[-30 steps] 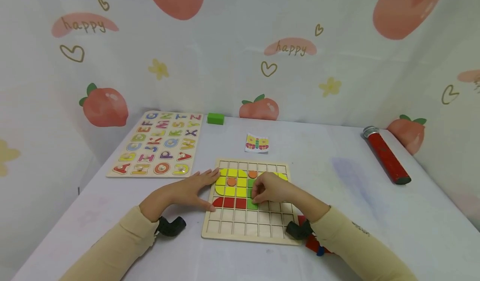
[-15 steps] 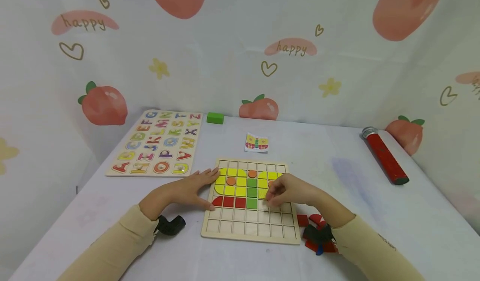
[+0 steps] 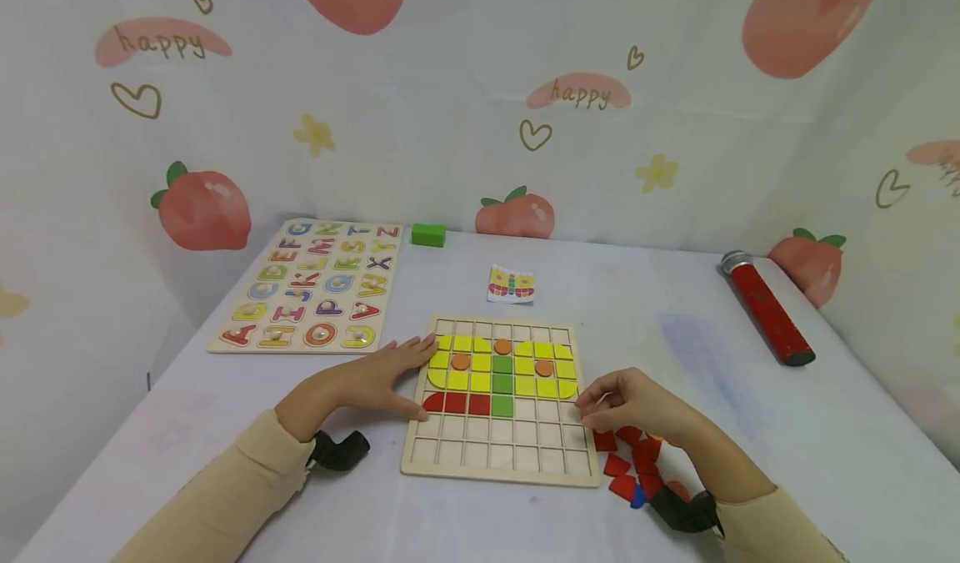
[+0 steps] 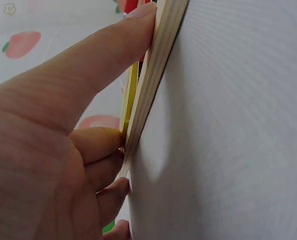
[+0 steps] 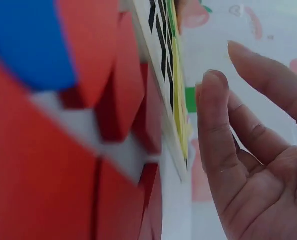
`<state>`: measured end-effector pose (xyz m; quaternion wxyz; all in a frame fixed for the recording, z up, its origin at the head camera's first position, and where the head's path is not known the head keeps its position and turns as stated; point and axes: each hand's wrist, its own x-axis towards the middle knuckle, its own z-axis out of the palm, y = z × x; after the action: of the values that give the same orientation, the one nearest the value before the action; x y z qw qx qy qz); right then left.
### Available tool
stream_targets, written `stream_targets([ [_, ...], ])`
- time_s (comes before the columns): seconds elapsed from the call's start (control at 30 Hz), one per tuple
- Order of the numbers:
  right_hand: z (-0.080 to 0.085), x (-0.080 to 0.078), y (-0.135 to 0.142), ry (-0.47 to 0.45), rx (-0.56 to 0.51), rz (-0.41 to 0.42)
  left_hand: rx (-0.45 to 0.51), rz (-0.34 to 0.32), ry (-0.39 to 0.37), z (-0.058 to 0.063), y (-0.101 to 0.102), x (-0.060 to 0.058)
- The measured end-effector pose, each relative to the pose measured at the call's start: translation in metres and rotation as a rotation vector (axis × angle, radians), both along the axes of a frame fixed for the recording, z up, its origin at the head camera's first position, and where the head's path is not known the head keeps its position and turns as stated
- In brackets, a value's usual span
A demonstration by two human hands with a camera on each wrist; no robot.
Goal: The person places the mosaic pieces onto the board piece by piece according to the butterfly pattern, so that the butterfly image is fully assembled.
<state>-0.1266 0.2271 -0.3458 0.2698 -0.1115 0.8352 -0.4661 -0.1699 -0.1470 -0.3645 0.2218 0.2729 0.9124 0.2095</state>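
A wooden grid board (image 3: 504, 458) lies in front of me, with yellow, green, orange and red tiles set in its squares. My left hand (image 3: 375, 377) rests along its left side, fingers spread; the left wrist view shows the thumb and fingertips at the board's edge (image 4: 156, 75). Just off the right edge hangs my right hand (image 3: 637, 400), over loose tiles. Its thumb and fingers are loosely bent and apart in the right wrist view, with nothing between them. Below it lies a pile of red tiles (image 3: 617, 464) with a blue tile (image 3: 637, 496) among them.
A small butterfly pattern card (image 3: 512, 284) lies behind the board. Left of it is an alphabet puzzle board (image 3: 303, 348), with a green block (image 3: 428, 235) at the back. A red microphone (image 3: 772, 313) lies at the far right, before a peach-print cloth (image 3: 420, 129).
My right hand has moved right, from the green column to beyond the board's right edge, uncovering the right-hand yellow tiles and the loose pile. The left hand stays in place.
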Motion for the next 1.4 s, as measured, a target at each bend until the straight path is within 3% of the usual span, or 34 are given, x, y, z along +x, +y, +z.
stream_targets([
  [0.23,-0.006,0.007,0.011,-0.046,0.029,-0.06,0.001,0.005,0.004,0.0,0.0,0.0],
  [0.73,-0.011,0.009,0.018,0.027,0.099,0.067,0.013,-0.007,-0.004,0.003,0.0,0.002],
  [1.07,-0.005,0.0,0.02,-0.038,0.072,0.008,0.007,0.0,-0.007,0.003,0.001,0.002],
  [1.4,0.006,-0.016,-0.006,-0.024,0.004,0.062,0.004,0.007,-0.013,0.003,0.001,0.001],
])
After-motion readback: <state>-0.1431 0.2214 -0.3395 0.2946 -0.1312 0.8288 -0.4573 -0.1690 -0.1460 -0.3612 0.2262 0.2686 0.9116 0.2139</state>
